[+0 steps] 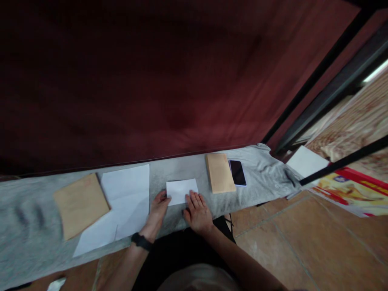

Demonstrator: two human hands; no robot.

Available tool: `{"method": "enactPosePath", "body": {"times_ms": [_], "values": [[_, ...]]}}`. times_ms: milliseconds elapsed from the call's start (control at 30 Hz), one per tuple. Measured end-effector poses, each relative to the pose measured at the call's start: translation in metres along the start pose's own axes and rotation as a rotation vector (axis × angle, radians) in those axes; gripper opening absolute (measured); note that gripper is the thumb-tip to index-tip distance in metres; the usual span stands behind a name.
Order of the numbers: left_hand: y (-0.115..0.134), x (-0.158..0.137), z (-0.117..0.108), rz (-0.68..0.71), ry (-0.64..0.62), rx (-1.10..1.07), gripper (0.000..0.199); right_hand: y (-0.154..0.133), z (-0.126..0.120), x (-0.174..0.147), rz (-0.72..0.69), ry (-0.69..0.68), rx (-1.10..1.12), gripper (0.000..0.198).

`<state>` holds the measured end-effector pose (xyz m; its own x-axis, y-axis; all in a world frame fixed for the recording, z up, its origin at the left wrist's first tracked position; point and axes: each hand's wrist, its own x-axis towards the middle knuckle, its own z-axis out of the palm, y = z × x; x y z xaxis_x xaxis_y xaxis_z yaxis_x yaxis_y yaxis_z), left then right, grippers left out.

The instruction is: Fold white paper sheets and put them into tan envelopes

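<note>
A small white rectangle of paper (178, 190), apparently folded, lies on the grey cloth in front of me. My left hand (158, 210), with a dark band on the wrist, holds its left edge between thumb and fingers. Flat on the lower right part of the paper rests my right hand (198, 212), fingers stretched out and thumb apart. To the left are larger white sheets of paper (129, 198), overlapped by a brown envelope (80, 204). A stack of brown envelopes (220, 173) sits to the right of the small paper.
A phone (238, 173) lies beside the envelope stack. The grey cloth (257, 171) covers a long narrow surface against a dark red wall (182, 101). Black frame bars (318, 76) and a colourful printed box (354, 192) stand at the right, above the tiled floor (281, 238).
</note>
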<state>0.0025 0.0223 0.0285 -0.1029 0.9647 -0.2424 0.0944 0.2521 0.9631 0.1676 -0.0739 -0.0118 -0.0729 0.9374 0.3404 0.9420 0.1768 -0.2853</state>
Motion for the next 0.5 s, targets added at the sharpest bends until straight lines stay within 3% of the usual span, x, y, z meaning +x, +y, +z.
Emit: {"method": "enactPosePath", "body": {"times_ms": [133,267,400,500], "values": [[0.016,-0.011,0.001,-0.072,-0.073,-0.039,0.050,-0.001,-0.005,0.006,0.051,0.033,0.050,0.061],[0.039,-0.024,0.003,-0.048,-0.164,-0.121,0.056,-0.002,-0.019,0.023,0.167,0.045,0.219,0.049],[0.050,-0.029,0.009,-0.060,-0.159,-0.325,0.051,-0.008,-0.035,0.045,0.454,0.089,0.739,0.034],[0.039,-0.030,0.015,-0.155,-0.110,-0.335,0.042,-0.017,-0.041,0.056,0.641,0.112,1.190,0.034]]}}
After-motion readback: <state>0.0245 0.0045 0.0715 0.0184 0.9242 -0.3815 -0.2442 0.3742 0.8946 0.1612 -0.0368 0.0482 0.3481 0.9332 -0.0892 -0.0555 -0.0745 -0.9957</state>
